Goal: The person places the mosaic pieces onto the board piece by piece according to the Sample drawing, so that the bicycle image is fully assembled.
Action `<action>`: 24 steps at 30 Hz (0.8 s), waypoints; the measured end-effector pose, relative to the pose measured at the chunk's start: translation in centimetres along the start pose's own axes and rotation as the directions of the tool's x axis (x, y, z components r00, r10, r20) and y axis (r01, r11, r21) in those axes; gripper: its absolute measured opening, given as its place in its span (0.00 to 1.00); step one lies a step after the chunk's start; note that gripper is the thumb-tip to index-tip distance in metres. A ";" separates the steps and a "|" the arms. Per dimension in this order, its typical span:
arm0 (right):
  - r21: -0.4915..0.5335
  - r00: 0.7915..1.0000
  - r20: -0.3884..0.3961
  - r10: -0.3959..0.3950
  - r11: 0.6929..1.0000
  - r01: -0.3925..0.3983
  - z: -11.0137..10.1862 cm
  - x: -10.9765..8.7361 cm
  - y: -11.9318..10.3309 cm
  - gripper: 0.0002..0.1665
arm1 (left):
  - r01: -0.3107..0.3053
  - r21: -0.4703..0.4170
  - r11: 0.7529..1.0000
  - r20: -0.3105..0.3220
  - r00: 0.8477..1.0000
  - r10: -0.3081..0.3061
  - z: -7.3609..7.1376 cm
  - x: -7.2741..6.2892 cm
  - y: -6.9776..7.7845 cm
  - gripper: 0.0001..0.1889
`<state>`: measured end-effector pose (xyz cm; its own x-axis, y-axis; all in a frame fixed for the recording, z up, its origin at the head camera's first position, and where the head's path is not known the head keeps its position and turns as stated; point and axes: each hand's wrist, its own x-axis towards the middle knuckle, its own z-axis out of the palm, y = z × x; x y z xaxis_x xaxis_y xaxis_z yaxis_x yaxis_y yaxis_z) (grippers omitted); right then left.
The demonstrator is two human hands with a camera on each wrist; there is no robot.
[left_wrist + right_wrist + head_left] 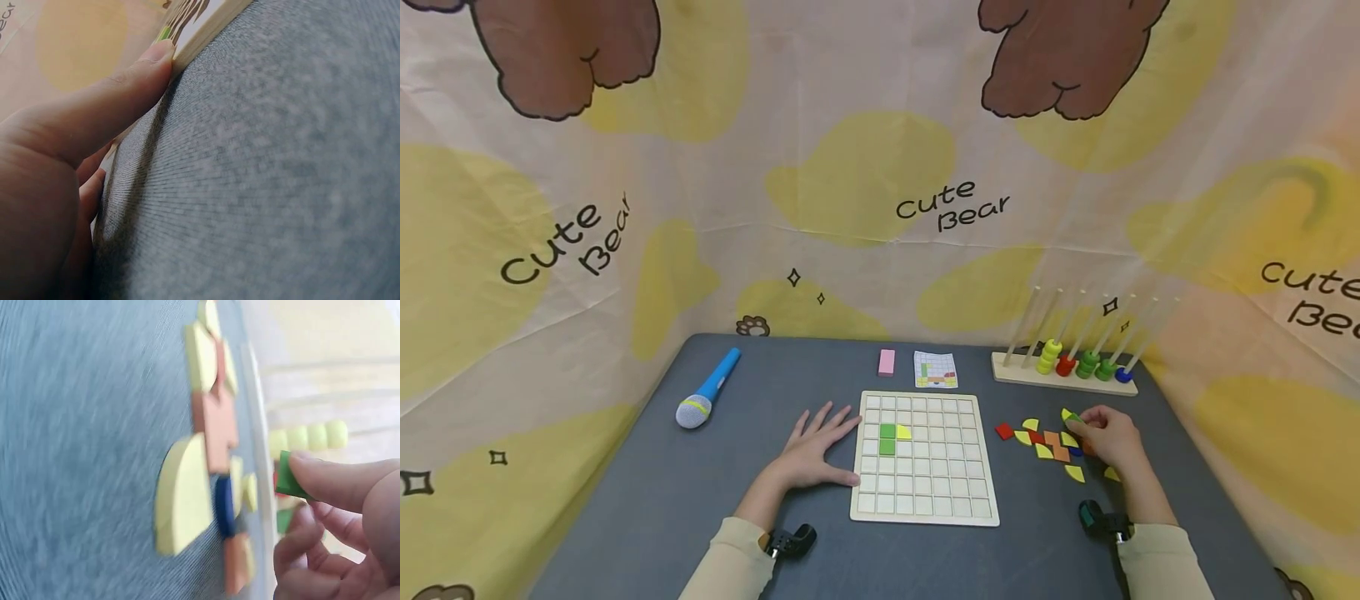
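Observation:
A white gridded board [925,503] with a wooden rim lies on the table. Two green squares [887,447] and a yellow piece [903,432] sit in its upper left cells. My left hand [811,454] spreads its straight fingers along the board's left edge; in the left wrist view the thumb [125,100] touches the rim. To the right of the board, my right hand [1108,435] pinches a small green block [287,475] between thumb and fingers, above a loose cluster of yellow quarter-round pieces [1074,473], orange pieces [1060,452], red pieces [1004,431] and a blue one [224,505].
Behind the board lie a pink block [887,362] and a printed pattern card [936,370]. A wooden peg stand [1060,380] with coloured beads stands at the back right. A blue toy microphone [709,388] lies at the left. Patterned cloth [850,183] hangs behind the table.

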<state>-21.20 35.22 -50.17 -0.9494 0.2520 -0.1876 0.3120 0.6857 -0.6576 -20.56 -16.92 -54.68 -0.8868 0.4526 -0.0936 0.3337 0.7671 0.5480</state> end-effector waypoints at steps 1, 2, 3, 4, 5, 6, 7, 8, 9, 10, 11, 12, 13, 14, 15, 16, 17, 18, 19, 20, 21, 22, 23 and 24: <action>0.002 1.000 -0.008 -0.011 1.000 0.011 0.0 -0.1 -0.3 0.28 | 0.000 0.001 1.000 0.001 1.000 0.000 0.0 0.0 0.0 0.56; 0.004 1.000 -0.016 -0.022 1.000 0.022 0.1 -0.3 -0.6 0.28 | 0.000 0.002 1.000 0.002 1.000 0.000 0.0 0.0 0.0 0.56; 0.007 0.999 -0.026 -0.032 0.999 0.033 0.3 -0.5 -1.0 0.29 | 0.001 0.004 1.000 0.001 1.000 -0.001 0.0 0.0 0.0 0.56; 0.013 0.999 -0.035 -0.042 0.999 0.042 0.4 -0.6 -1.4 0.30 | 0.002 0.008 1.000 0.002 1.000 -0.002 0.0 0.0 0.0 0.56; 0.020 0.998 -0.044 -0.050 0.998 0.051 0.6 -0.8 -1.8 0.31 | 0.004 0.011 1.000 0.003 1.000 -0.004 0.0 0.0 0.0 0.56; 0.029 0.997 -0.051 -0.061 0.998 0.062 0.7 -0.9 -2.2 0.32 | 0.005 0.017 1.000 0.002 1.000 -0.005 0.1 0.0 0.0 0.56; 0.039 0.996 -0.058 -0.068 0.997 0.071 0.9 -1.1 -2.6 0.33 | 0.005 0.021 1.000 0.002 1.000 -0.005 0.1 0.0 0.0 0.56; 0.044 0.995 -0.065 -0.077 0.996 0.080 1.0 -1.3 -3.0 0.33 | 0.006 0.024 1.000 0.005 1.000 -0.007 0.1 0.0 0.0 0.57; 0.046 0.994 -0.070 -0.087 0.995 0.091 1.1 -1.4 -3.3 0.32 | 0.006 0.024 1.000 0.005 1.000 -0.006 0.1 0.0 0.0 0.57; 0.047 0.993 -0.072 -0.097 0.994 0.101 1.2 -1.4 -3.6 0.32 | 0.008 0.023 1.000 0.006 1.000 -0.008 0.2 0.1 0.0 0.57; 0.050 0.992 -0.073 -0.105 0.993 0.109 1.3 -1.5 -3.8 0.31 | 0.008 0.018 1.000 0.008 1.000 -0.008 0.2 0.1 0.0 0.56; 0.052 0.991 -0.072 -0.116 0.991 0.120 1.4 -1.6 -4.0 0.31 | 0.010 0.015 1.000 0.010 1.000 -0.011 0.2 0.1 0.1 0.56; 0.049 0.990 -0.073 -0.124 0.991 0.128 1.6 -1.6 -4.2 0.30 | 0.013 0.008 1.000 0.012 1.000 -0.013 0.2 0.1 0.1 0.56; 0.049 0.989 -0.070 -0.132 0.990 0.135 1.7 -1.7 -4.4 0.29 | 0.015 0.002 1.000 0.014 1.000 -0.016 0.3 0.1 0.1 0.56; 0.043 0.988 -0.070 -0.141 0.989 0.144 1.8 -1.7 -4.6 0.28 | 0.016 -0.004 1.000 0.013 1.000 -0.016 0.3 0.1 0.1 0.56; 0.043 0.986 -0.070 -0.149 0.987 0.152 1.9 -1.8 -4.9 0.28 | 0.019 -0.004 1.000 0.015 1.000 -0.019 0.3 0.0 0.1 0.56; 0.042 0.985 -0.069 -0.160 0.986 0.163 2.0 -1.9 -5.2 0.27 | 0.020 -0.004 1.000 0.014 1.000 -0.020 0.3 0.0 0.1 0.56; 0.042 0.982 -0.069 -0.176 0.983 0.179 2.0 -2.0 -5.6 0.26 | 0.021 0.000 1.000 0.014 1.000 -0.021 0.3 0.0 0.1 0.56; 0.042 0.979 -0.071 -0.192 0.980 0.195 2.1 -2.2 -6.0 0.25 | 0.019 0.006 1.000 0.010 1.000 -0.019 0.3 -0.1 0.1 0.56; 0.044 0.975 -0.070 -0.210 0.976 0.213 2.2 -2.4 -6.4 0.24 | 0.017 0.011 1.000 0.007 1.000 -0.017 0.2 -0.1 0.1 0.56; 0.043 0.971 -0.071 -0.228 0.972 0.232 2.3 -2.5 -6.9 0.23 | 0.015 0.014 1.000 0.004 1.000 -0.015 0.2 -0.1 0.1 0.56; 0.049 0.968 -0.068 -0.243 0.968 0.247 2.3 -2.8 -7.5 0.22 | 0.014 0.016 1.000 0.003 1.000 -0.014 0.2 -0.1 0.1 0.56; 0.047 0.964 -0.065 -0.258 0.964 0.262 2.4 -3.1 -8.1 0.21 | 0.012 0.017 1.000 0.000 1.000 -0.012 0.1 -0.1 0.1 0.56; 0.049 0.961 -0.060 -0.272 0.960 0.275 2.5 -3.3 -8.6 0.21 | 0.010 0.016 1.000 -0.002 1.000 -0.010 0.1 -0.1 0.1 0.56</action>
<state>-20.82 26.77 -45.70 -0.9944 0.0971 0.0425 0.0371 0.6943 -0.7187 -20.38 -16.84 -54.67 -0.8906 0.4442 -0.0978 0.3298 0.7788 0.5336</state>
